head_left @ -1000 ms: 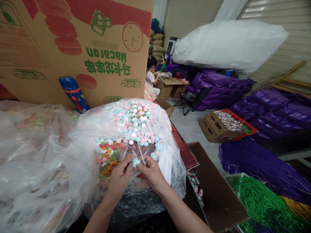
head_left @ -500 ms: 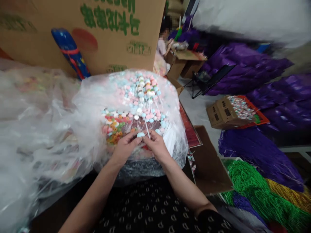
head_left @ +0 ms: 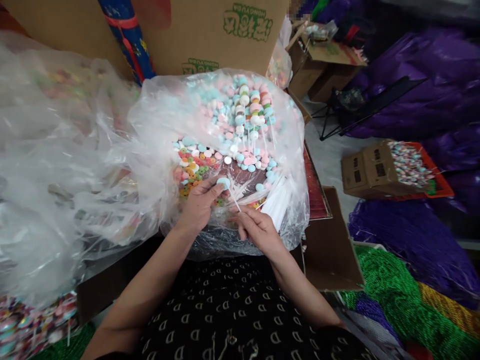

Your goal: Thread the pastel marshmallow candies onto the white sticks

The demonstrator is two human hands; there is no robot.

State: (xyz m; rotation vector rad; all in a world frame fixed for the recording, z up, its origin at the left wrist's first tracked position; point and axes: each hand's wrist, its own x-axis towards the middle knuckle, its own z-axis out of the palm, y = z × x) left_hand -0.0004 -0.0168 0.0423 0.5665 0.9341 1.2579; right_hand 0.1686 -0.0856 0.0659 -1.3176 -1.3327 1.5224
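Between the thumb and fingers of my left hand [head_left: 200, 205] is a light blue marshmallow [head_left: 223, 183]. My right hand [head_left: 258, 229] pinches the lower end of a thin white stick [head_left: 235, 198]. The stick's upper end meets the marshmallow's lower edge; whether it goes in I cannot tell. Under my hands lies clear plastic with loose gummy rings [head_left: 192, 172] at the left and pastel marshmallows [head_left: 249, 161] beyond. Several filled marshmallow skewers [head_left: 255, 107] lie farther back. A bundle of white sticks [head_left: 276, 201] rests right of my right hand.
A large cardboard box [head_left: 210, 35] stands behind the plastic, a blue patterned pouch [head_left: 129, 45] against it. More plastic bags [head_left: 82, 165] spread leftward. An open carton [head_left: 332, 250] sits at the right, near green netting [head_left: 397, 280] and a candy-filled box [head_left: 363, 172] on the floor.
My right hand has drawn away from the left, down and to the right, sliding to the stick's lower end. The marshmallow stays in my left hand. The camera view has tilted down.
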